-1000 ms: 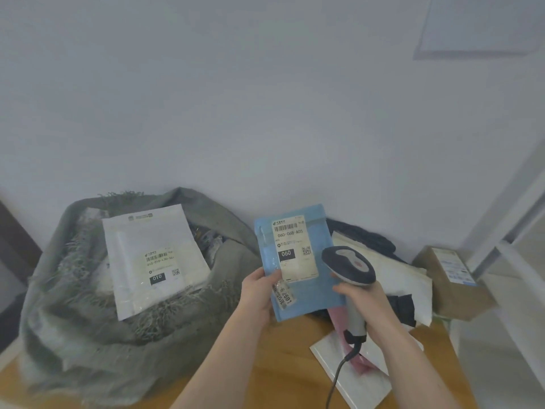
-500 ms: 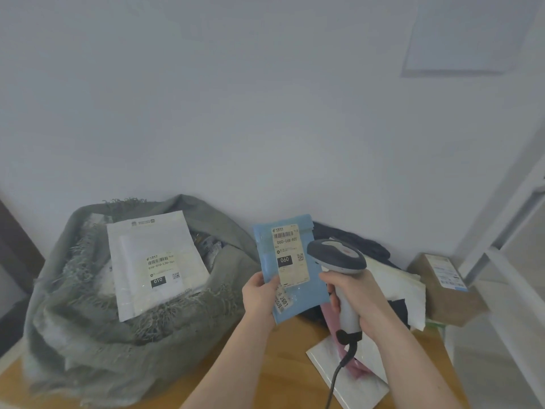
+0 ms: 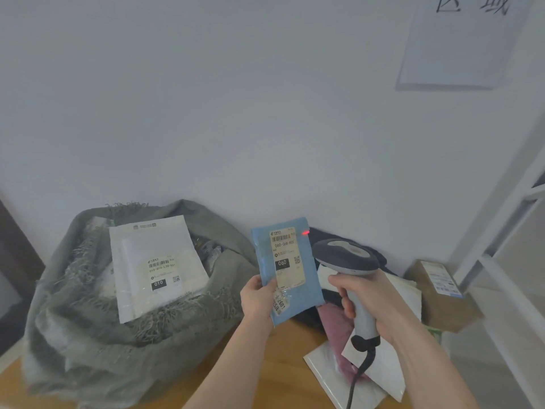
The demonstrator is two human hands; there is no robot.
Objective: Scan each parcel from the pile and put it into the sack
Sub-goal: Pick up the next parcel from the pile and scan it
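My left hand point(image 3: 258, 298) grips the lower left edge of a blue parcel point(image 3: 309, 278), held upright with its white label facing me. My right hand point(image 3: 364, 296) grips the handle of a grey and white barcode scanner point(image 3: 345, 256), whose head sits just right of the parcel. A red scan dot shows at the parcel's upper right edge. The grey woven sack point(image 3: 88, 335) stands open at the left with a white parcel point(image 3: 156, 264) lying on top of its contents. The pile of parcels point(image 3: 380, 370) lies on the wooden table under my right hand.
A brown cardboard box point(image 3: 442, 299) sits at the right by a white metal frame point(image 3: 501, 287). White, pink and dark bags lie in the pile. The scanner cable hangs down toward the wooden table point(image 3: 283, 373). A sheet of paper point(image 3: 460, 39) hangs on the wall.
The blue parcel has turned more upright and edged left, with the scanner's head drawn closer beside it. A red scan dot now shows on the parcel.
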